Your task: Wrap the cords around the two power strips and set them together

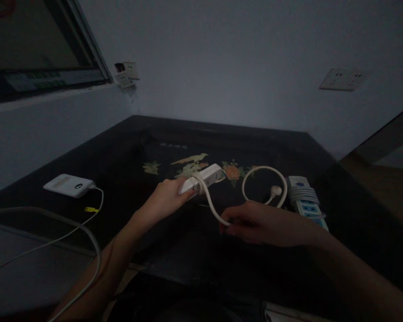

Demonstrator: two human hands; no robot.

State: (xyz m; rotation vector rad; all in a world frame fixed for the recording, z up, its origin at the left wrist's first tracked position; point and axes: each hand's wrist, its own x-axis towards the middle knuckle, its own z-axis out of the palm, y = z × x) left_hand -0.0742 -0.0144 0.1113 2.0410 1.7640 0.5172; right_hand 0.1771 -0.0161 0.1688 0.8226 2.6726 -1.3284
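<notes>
My left hand [168, 197] is closed around the near end of a white power strip [212, 171], held tilted over the dark table. The strip's thick white cord [208, 201] is wound about its middle. Lower and to the right, my right hand [246, 221] pinches that cord between thumb and fingers. Beyond the right hand, the free part of the cord curls in a loop on the table and ends in a white plug [275, 191]. To the right of the plug lies a second power strip [307, 205], white and blue, with its own cord wrapped around it.
A white power bank [69, 185] with a thin white cable lies on the left of the black table [121, 147], near a small yellow tag [91, 209]. Another cable arches at the lower left. Wall sockets [341, 79] are at the right, others [126, 76] by the window.
</notes>
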